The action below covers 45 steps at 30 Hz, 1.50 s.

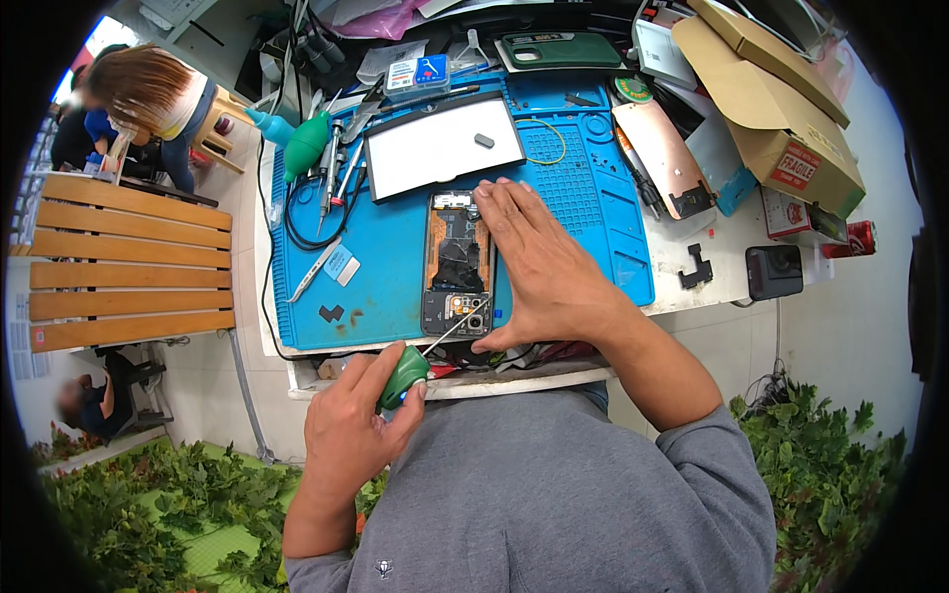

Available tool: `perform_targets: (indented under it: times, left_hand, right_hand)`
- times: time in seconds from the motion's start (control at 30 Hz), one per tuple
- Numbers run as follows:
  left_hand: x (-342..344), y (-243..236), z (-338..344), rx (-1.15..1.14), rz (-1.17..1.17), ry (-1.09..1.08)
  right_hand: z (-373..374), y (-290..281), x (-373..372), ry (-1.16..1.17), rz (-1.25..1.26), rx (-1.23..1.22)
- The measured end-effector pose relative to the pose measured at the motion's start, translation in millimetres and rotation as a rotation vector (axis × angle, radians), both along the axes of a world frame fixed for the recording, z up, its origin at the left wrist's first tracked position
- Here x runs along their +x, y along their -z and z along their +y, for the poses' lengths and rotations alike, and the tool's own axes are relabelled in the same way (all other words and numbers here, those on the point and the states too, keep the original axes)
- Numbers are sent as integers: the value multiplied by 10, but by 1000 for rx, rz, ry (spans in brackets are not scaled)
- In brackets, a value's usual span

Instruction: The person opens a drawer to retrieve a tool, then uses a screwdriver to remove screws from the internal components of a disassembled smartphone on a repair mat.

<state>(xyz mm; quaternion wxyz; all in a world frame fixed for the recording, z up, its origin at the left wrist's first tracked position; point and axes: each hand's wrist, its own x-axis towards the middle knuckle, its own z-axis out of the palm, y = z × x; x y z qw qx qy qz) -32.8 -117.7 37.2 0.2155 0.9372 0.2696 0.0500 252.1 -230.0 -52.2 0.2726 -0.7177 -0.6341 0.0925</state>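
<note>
An opened phone [460, 262], its inside parts and camera lenses bare, lies upright on the blue work mat [386, 222]. My right hand [539, 252] holds it along its right side, with the fingers at the top corner and the thumb by the bottom corner. My left hand [356, 420] is closed round a green-handled screwdriver [403, 376] in front of the table edge. Its long thin metal shaft slants up to the right, and the tip is at the phone's camera end. Whether the tip sits in a screw is too small to tell.
Behind the phone lies a white tray [445, 148] with a small dark piece. Tweezers [314, 269], a green air blower [307, 143] and small tools lie leftward. To the right are a rose-gold phone shell [664, 158], an open carton [791, 128] and a black boxy device [774, 272].
</note>
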Motion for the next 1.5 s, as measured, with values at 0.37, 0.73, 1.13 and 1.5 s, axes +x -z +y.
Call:
perform_targets:
  times: [0.37,0.73,1.13,1.5]
  left_hand:
    - [-54,49,39,33,-54,37]
    - [23,0,67,7,-30,30]
    - [37,45,120,40,-39,51]
    - [68,47,140,27,-44,50]
  right_hand:
    - [-3,-9,-1,5,17,-3]
    - [-1,-7,-3,4,18,-6]
    - [3,5,11,-7,19,9]
    - [8,-2,15,-6,25,6]
